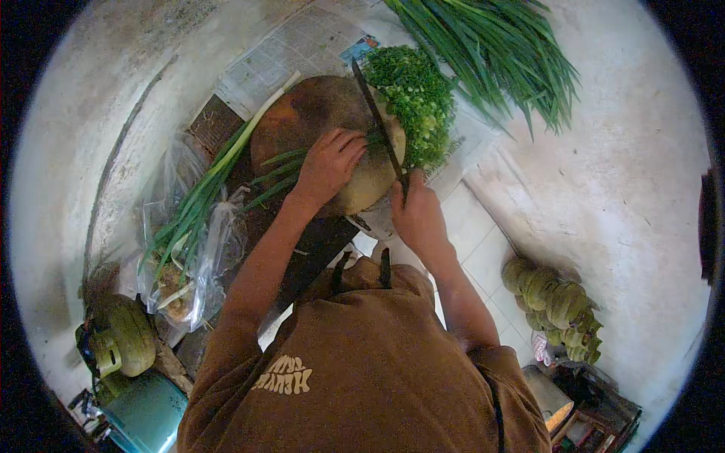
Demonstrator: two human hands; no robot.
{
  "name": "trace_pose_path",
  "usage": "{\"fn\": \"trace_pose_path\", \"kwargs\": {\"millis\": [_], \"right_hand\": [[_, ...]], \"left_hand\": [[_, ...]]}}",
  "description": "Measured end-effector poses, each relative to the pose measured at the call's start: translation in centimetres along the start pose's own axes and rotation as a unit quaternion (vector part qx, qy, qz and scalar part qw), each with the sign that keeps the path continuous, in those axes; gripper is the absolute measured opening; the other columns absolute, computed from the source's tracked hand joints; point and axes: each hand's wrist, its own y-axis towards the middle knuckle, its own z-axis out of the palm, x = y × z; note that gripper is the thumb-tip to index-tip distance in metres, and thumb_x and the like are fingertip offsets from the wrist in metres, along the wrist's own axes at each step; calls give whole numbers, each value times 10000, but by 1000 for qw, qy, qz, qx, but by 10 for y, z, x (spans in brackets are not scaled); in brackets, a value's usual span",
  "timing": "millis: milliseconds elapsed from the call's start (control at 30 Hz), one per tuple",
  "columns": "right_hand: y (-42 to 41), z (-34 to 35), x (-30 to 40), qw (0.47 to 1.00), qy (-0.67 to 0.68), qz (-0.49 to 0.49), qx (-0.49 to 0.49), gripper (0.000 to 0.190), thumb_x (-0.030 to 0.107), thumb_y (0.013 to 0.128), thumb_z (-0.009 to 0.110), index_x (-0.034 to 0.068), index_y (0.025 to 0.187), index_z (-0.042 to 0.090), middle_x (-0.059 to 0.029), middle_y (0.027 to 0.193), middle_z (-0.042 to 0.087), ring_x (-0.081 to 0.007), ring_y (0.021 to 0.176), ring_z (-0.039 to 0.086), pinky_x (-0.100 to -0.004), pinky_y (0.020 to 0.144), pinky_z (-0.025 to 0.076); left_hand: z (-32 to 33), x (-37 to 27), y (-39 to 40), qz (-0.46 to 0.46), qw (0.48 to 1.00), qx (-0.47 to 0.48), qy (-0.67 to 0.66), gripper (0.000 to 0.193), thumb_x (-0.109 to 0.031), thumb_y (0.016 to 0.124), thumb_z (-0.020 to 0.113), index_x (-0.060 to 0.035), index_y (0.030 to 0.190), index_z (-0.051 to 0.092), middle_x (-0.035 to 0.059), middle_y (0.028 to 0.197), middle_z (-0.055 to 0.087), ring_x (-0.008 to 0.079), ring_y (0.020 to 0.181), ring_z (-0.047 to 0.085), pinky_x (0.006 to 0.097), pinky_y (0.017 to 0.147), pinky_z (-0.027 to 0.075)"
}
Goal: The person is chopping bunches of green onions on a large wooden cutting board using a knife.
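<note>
A round wooden chopping block (317, 102) stands before me. My left hand (334, 161) presses down on a few spring onion leaves (280, 172) lying across the block, their cut ends pointing right. The handle of a long dark knife (376, 116) is in my right hand (418, 212); its blade slants up and left over the block, just right of my left fingers. Beyond the blade, a heap of chopped spring onion greens (416, 102) lies against the block's right edge. One whole spring onion (249, 127), with a pale stem, rests along the block's left edge.
Newspaper (277, 54) lies under and behind the block. A large bunch of long green leaves (493, 51) spreads at the upper right. Clear plastic bags (209, 260) sit at the left. Green gourd-like produce (133, 334) and a teal container (144, 407) stand lower left; green bananas (552, 300) are at right.
</note>
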Motion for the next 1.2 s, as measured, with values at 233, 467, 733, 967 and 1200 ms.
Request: {"fn": "trace_pose_path", "kwargs": {"millis": [233,467,733,967,1200], "right_hand": [[0,-2,-2,1000,22,18,4,275,216,928,505,-52,929,445,-297,654,578,-460,624,590,-529,555,473],[-2,-8,-14,999,22,24,13,288,227,928,508,-57,938,462,-284,647,582,-467,620,583,-549,570,465],[13,-20,-21,997,-68,20,10,300,241,924,514,-49,974,454,-270,660,591,-445,625,599,-538,568,479],[13,-25,-25,994,-93,10,47,292,232,926,506,-52,978,465,-287,688,594,-451,679,617,-533,590,496],[10,-25,-27,997,-64,-32,7,337,238,927,511,-84,1019,479,-302,717,598,-454,674,607,-535,608,488]], "left_hand": [[-1,-6,-4,-58,998,30,-11,201,-139,830,637,-59,1013,651,55,1141,626,272,1041,548,389,982,419],[1,-3,-2,-21,998,-10,-50,188,-103,828,620,-37,1004,632,67,1094,629,269,994,566,384,898,460],[-11,6,-11,-57,996,6,-73,155,-82,833,625,-46,983,642,78,1060,639,288,981,583,379,878,482],[-22,-4,-26,-145,988,-13,-48,146,-93,829,635,-25,958,638,96,1032,610,298,960,581,410,853,483],[1,-21,0,-106,988,-17,-112,151,-96,842,609,-39,979,634,98,1014,598,311,957,570,402,854,480]]}}
